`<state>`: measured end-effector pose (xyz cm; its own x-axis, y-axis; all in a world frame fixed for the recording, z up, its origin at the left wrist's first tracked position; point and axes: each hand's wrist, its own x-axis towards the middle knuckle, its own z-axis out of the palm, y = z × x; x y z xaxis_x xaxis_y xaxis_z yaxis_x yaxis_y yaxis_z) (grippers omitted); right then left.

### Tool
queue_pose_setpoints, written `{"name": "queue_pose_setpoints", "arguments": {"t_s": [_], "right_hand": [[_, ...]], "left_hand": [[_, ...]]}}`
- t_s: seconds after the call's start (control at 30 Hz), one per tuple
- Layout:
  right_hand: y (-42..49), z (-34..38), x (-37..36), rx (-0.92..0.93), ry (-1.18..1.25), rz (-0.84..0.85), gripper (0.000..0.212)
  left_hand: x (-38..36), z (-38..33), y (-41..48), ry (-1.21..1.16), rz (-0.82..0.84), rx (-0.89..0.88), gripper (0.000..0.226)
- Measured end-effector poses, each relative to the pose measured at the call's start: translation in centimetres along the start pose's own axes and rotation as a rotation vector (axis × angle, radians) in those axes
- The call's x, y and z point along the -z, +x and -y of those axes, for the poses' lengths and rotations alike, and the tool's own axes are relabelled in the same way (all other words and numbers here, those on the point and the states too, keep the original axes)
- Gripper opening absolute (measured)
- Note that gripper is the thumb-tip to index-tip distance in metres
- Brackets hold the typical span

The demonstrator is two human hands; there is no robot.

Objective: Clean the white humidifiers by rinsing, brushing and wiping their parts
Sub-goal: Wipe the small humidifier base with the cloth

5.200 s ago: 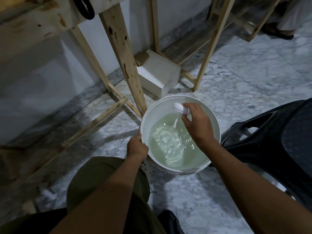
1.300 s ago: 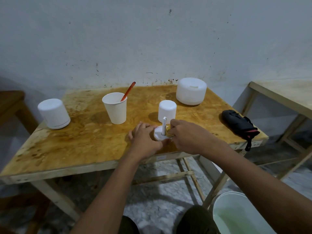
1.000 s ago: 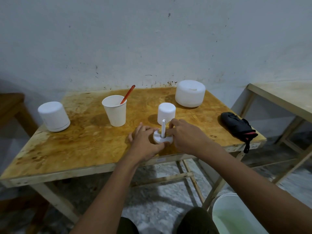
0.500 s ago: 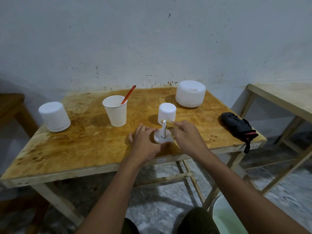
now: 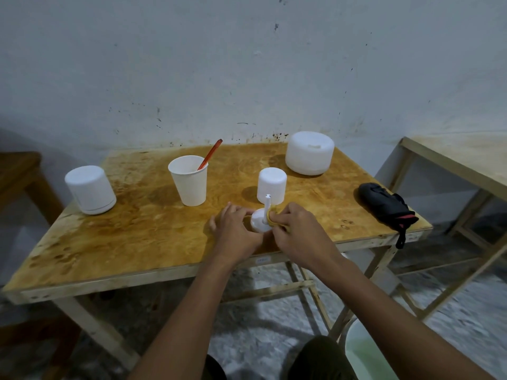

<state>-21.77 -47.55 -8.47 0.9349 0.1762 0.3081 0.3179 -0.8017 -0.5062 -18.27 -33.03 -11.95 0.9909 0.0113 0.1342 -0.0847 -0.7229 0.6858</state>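
Here the part, a small white disc with a thin upright stem, stands on the tabletop near the front edge, a little right of the middle. The right hand reaches the part from the right. Its grip is closed on a yellow cloth, which the fingertips pinch and press against the lower stem. The left hand lies on the tabletop at the left of the part, with rather straight fingers and nothing in its grip; its thumb side is against the rim of the disc.

Just behind the part stands a small white cylinder, upright and apart from the stem. Behind and left of the part is a paper cup with a red stick leaning in it, the top of the stick pointing right. Far left of the part, near the left edge of the tabletop, stands a white humidifier. Behind and right of the part, close to the wall, sits a wide humidifier, also white. To the right of the part, at the right edge, lies a black pouch with a red stripe, and its cord hangs over the edge. Below and right of the part, on the floor, a white bucket holds greenish water; the frame cuts it partly off.
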Motion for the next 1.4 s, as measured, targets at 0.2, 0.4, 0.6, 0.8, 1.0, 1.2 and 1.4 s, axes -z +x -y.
{"name": "queue_pose_setpoints", "arguments": {"t_s": [0.2,0.4,0.6,0.8,1.0,1.2,1.4], "right_hand": [[1.7,0.4,1.1,-0.006,-0.287,0.084,0.027],[2.2,0.4,1.7,0.141,-0.486,0.142,0.028],[2.3,-0.7,2.9,0.186,-0.318,0.281,0.031],[2.5,-1.1,3.3,0.140,-0.259,0.301,0.035],[2.4,-0.5,2.8,0.074,-0.187,0.329,0.035],[1.9,-0.5,2.4,0.063,-0.105,0.303,0.036],[2.1,-0.7,2.8,0.068,-0.150,0.340,0.037]], "left_hand": [[-0.4,-0.1,0.1,-0.029,-0.048,0.039,0.041],[-0.3,0.0,0.2,-0.069,-0.052,0.045,0.043],[-0.4,0.0,0.0,0.003,-0.096,-0.012,0.053],[2.1,0.9,1.4,-0.017,0.337,-0.031,0.107],[1.7,0.4,0.4,0.065,0.176,-0.111,0.062],[0.1,-0.1,-1.4,0.170,-0.115,-0.042,0.054],[3.6,0.5,0.5,0.271,0.240,-0.110,0.073]]}}
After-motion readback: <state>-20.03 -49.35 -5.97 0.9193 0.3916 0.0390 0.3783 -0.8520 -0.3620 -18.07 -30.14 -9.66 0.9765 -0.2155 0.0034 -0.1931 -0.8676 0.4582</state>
